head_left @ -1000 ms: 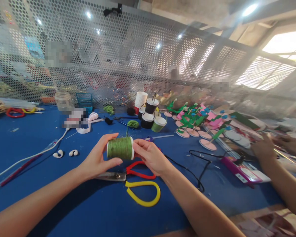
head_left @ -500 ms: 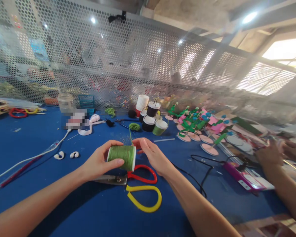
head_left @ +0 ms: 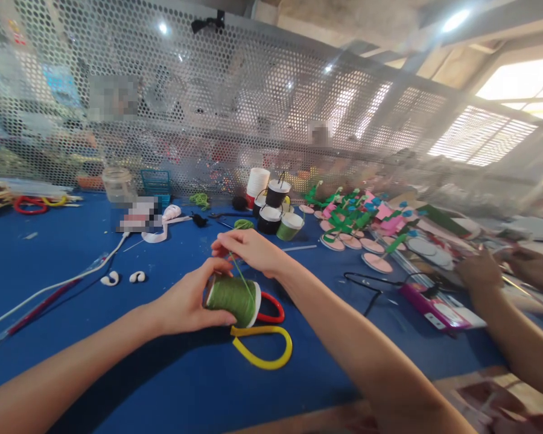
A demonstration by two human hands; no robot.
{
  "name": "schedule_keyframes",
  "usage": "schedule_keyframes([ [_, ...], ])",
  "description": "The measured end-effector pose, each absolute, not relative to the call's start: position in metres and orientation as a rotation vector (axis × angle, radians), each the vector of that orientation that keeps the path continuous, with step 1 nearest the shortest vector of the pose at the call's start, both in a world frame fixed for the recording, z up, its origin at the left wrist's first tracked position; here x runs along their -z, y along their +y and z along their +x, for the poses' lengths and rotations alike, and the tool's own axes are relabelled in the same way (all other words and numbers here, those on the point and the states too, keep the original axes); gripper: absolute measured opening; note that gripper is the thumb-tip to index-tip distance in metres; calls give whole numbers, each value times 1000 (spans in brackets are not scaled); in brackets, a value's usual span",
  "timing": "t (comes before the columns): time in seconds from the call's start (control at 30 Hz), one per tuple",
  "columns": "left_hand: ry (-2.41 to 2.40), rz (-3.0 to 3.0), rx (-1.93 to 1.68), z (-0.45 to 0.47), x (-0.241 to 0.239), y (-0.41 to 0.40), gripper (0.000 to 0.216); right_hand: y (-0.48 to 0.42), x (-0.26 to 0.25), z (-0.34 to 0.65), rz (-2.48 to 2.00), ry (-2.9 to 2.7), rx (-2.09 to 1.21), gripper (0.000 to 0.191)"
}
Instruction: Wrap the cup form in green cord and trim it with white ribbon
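My left hand (head_left: 187, 298) is wrapped round a spool of green thread (head_left: 233, 298), holding it tilted just above the blue table (head_left: 131, 367). My right hand (head_left: 248, 248) is above and behind the spool, fingers pinched on the green thread end (head_left: 241, 274), which runs taut down to the spool. Under the spool lie scissors with a red loop (head_left: 271, 307) and a yellow loop (head_left: 262, 352) as handles; their blades are hidden by my left hand.
Black and green spools and white cups (head_left: 274, 208) stand mid-table. Pink discs with green pieces (head_left: 357, 232) lie to the right. Another person's hands (head_left: 502, 271) work at the right edge, near a purple packet (head_left: 438, 304). A white cable (head_left: 63, 280) runs left; a perforated screen (head_left: 208, 108) closes the back.
My right hand left the spool's end, rose and pinched the thread, drawing it up and back. My left hand lowered and tilted the spool over the scissors.
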State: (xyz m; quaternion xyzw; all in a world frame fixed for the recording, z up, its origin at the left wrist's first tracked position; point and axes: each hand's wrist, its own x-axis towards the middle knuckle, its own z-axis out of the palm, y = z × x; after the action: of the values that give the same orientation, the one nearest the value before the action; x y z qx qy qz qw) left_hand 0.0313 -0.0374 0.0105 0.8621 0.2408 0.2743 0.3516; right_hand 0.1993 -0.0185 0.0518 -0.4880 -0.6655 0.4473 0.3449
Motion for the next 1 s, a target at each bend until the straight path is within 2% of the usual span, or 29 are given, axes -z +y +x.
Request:
schedule_keyframes([
  [0.1, 557, 2358, -712, 32, -7, -37, 62, -3, -54, 187, -1309, -1907, -1188, 32],
  [0.17, 568, 2441, -697, 33, -8, -37, 57, 6, -54, 183, -1399, -2024, -1154, 34],
  [0.37, 766, 2463, -721, 28, -25, -34, 44, 12, -55, 232, -1749, -1875, -780, 45],
  [0.5, 865, 2433, -787, 20, -27, -29, 43, -6, -37, 280, -1980, -1771, -497, 24],
  [0.7, 910, 2394, -838, 15, -16, -30, 45, -31, 3, 292, -2087, -1781, -448, 10],
  [0.77, 921, 2380, -867, 15, -13, -31, 44, -33, 8, 290, -2083, -1721, -409, 9],
  [0.93, 934, 2336, -947, 17, -5, -32, 45, -40, -2, 293, -2000, -1565, -400, 26],
  [1.0, 932, 2319, -989, 17, -2, -32, 44, -46, -11, 293, -1904, -1526, -460, 24],
])
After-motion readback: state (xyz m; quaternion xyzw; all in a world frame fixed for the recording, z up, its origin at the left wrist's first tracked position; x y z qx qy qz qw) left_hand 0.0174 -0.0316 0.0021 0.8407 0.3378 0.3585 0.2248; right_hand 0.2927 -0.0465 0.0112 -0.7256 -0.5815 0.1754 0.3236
